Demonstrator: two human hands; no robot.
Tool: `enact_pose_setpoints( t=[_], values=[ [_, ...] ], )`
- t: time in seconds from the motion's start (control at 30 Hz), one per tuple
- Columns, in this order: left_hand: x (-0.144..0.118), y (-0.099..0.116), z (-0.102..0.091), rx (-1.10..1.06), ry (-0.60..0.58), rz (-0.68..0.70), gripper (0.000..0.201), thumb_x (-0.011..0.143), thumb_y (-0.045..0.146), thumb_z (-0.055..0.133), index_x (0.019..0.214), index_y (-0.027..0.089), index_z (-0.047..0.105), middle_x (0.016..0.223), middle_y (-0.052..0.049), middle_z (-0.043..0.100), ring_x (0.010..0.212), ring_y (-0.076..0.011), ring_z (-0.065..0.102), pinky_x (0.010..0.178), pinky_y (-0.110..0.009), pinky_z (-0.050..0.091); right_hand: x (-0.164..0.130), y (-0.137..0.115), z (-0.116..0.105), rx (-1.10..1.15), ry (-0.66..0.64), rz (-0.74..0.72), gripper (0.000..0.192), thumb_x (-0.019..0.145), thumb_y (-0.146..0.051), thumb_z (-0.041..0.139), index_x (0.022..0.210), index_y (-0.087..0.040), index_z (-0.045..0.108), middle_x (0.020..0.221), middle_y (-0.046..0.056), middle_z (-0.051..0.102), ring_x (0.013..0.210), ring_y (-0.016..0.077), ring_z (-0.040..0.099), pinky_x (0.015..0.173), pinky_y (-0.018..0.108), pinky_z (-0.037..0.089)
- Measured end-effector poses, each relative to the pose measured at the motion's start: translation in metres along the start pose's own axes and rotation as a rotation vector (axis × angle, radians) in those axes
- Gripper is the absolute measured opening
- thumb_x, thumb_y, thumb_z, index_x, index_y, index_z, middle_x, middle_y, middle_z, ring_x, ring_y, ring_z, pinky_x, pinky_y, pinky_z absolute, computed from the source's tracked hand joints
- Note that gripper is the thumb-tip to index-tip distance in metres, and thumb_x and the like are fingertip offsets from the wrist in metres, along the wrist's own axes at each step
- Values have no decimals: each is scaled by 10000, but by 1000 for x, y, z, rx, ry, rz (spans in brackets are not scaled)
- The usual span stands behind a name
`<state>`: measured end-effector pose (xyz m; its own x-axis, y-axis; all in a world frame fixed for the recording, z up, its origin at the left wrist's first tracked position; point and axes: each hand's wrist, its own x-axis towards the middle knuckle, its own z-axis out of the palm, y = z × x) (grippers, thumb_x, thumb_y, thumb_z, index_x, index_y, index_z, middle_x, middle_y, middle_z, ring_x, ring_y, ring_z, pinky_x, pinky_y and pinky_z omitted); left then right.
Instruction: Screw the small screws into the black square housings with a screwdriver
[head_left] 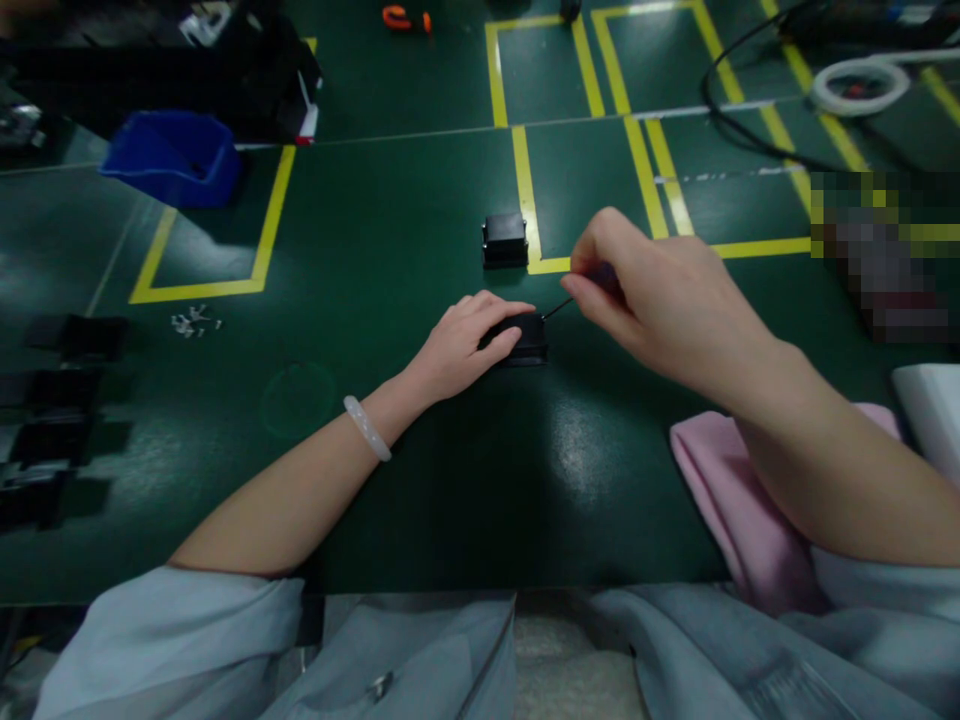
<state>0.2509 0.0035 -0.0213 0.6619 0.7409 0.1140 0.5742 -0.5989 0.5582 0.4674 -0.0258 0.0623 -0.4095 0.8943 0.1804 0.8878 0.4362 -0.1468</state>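
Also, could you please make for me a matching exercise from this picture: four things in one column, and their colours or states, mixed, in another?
Things
1. Left hand
2. Bin
3. Right hand
4. Cloth

Colours or states
A. Gripping a thin dark tool
B. Pink
C. Touching a black block
D. Blue

Right pairs: 1-C, 2-D, 3-A, 4-B.

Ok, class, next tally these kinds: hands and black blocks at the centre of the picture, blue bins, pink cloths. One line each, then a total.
Hands: 2 (left hand, right hand)
Black blocks: 2 (near block, far block)
Blue bin: 1
Pink cloth: 1
Total: 6
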Motion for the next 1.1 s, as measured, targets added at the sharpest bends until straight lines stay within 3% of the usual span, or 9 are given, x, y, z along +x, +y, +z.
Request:
enact_pose_setpoints(
  t=[0.1,0.3,0.53,0.7,0.9,1.1],
  values=[
    [0,0,0,-1,3,1,398,982,364,367,1297,202,548,1137,-64,597,1060,-202,528,928,-339,388,1,-1,0,-43,-4,6,332,951,-418,336,1078,-180,530,730,41,608,606,175,564,527,284,271],
    [0,0,0,-1,1,-8,396,982,356,372,1306,205,544,1142,-62,594,1059,-202,526,917,-337,389,-2,-3,-4,0,-15,-15,288,944,-295,332,1146,-156,483,850,53,639,635,162,574,535,279,291],
    [0,0,-1,-3,-6,-8,400,983,362,362,1304,206,542,1144,-60,596,1064,-206,524,918,-338,390,-2,-4,-3,-67,-8,5,375,960,-403,298,1092,-164,556,722,41,616,603,182,566,523,286,255],
    [-1,0,0,-8,3,-8,400,983,360,364,1301,203,548,1145,-62,596,1062,-205,525,930,-341,389,-2,-2,-2,22,9,-15,309,944,-309,325,1151,-157,496,818,51,646,617,167,567,526,284,297],
    [0,1,-1,1,-9,-18,406,982,368,356,1307,210,541,1146,-65,600,1059,-210,525,923,-345,393,-1,-1,-2,-63,9,-22,387,963,-431,279,1034,-185,570,693,35,615,581,161,552,513,281,265],
    [0,1,-1,0,-4,-14,407,983,367,358,1306,202,542,1149,-66,594,1064,-207,522,926,-339,387,-1,-2,-2,15,10,-12,311,928,-313,359,1160,-166,503,826,56,670,629,183,595,527,291,297]
  ],
)
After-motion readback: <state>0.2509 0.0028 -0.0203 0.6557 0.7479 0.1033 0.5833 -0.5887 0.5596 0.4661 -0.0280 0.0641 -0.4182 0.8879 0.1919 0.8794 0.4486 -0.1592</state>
